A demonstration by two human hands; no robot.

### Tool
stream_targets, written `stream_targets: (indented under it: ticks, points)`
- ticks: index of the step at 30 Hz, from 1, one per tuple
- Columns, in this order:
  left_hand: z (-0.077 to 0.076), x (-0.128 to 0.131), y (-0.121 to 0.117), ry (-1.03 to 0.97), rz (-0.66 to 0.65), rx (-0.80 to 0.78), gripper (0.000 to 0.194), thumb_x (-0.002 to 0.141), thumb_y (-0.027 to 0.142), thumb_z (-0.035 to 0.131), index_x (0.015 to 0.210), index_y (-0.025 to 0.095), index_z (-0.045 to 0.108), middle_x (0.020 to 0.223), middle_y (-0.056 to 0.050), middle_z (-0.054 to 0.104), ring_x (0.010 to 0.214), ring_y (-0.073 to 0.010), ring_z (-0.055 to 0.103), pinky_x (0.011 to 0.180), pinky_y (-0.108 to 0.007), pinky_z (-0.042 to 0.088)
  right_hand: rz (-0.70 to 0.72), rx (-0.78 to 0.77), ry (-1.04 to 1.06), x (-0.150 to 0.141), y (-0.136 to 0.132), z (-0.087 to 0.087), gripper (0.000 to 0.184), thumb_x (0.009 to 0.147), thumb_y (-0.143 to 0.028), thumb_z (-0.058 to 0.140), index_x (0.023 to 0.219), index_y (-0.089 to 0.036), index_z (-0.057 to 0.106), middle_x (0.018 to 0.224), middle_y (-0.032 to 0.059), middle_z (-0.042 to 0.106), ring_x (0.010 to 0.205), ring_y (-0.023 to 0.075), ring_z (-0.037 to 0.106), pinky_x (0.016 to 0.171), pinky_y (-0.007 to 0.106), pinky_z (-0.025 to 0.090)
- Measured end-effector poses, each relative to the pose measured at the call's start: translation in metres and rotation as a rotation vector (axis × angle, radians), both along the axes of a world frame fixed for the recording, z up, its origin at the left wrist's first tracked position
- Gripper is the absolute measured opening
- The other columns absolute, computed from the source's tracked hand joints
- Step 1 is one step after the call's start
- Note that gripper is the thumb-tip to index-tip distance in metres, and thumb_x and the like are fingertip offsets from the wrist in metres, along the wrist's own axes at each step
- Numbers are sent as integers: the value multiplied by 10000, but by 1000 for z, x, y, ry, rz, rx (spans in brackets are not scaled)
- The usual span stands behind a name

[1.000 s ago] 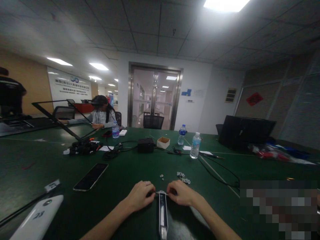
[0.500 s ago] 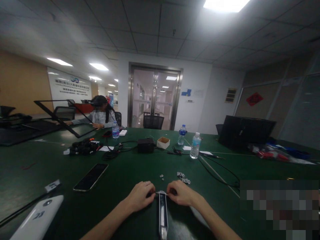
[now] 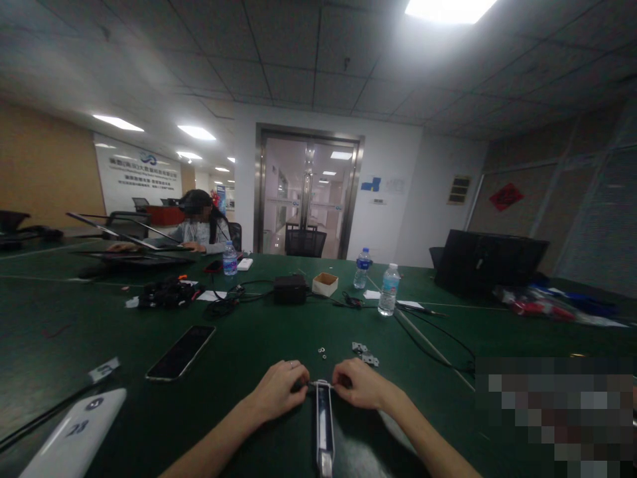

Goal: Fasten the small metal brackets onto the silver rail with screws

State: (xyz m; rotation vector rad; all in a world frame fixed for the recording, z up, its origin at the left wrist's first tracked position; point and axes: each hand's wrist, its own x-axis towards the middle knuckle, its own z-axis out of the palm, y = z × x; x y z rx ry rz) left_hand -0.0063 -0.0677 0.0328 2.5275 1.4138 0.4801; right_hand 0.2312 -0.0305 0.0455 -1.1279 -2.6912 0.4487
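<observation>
A long silver metal bar (image 3: 323, 425) lies on the green table (image 3: 259, 345), pointing away from me. My left hand (image 3: 279, 390) is closed in a pinch at the left side of the bar's far end. On the other side of that end, my right hand (image 3: 359, 384) is curled and pinches a small part that I cannot make out. Just beyond my hands lie small washers (image 3: 322, 350) and little metal brackets (image 3: 365, 354).
A black phone (image 3: 180, 352) and a white device (image 3: 74, 435) lie at the left. Further back are water bottles (image 3: 389, 290), a small cardboard box (image 3: 325, 284), a black box with cables (image 3: 290, 289) and a dark case (image 3: 488, 262). A person sits at the far left.
My hands and the bar stay still. At the far left, the large black frame has been lowered from a tilted stand to nearly flat, and a dark-clothed person has left the view.
</observation>
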Motion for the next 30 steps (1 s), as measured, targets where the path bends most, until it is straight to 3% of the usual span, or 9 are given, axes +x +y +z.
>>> stream_targets:
  ticks: [15, 23, 30]
  points:
    - [-1, 0, 2, -42, -3, -13, 150, 903, 261, 538, 936, 202, 672, 879, -10, 641, 806, -156, 582, 708, -240, 424, 5, 4, 2, 0, -1, 2, 177, 795, -192, 531, 843, -160, 699, 783, 39, 697, 680, 140, 607, 606, 203, 410]
    - [-11, -2, 8, -113, -40, -22, 211, 909, 240, 516, 985, 211, 710, 896, -16, 647, 822, -151, 588, 708, -224, 430, -6, -1, -7, 0, -1, 2, 193, 801, -199, 528, 873, -164, 703, 803, 40, 702, 698, 144, 613, 616, 209, 412]
    - [-5, -2, 7, -83, -71, -17, 277, 939, 259, 457, 907, 199, 726, 816, -18, 648, 743, -140, 579, 676, -223, 421, -7, -19, 2, 0, -3, 7, 183, 792, -192, 532, 855, -158, 701, 788, 44, 695, 684, 145, 602, 607, 211, 409]
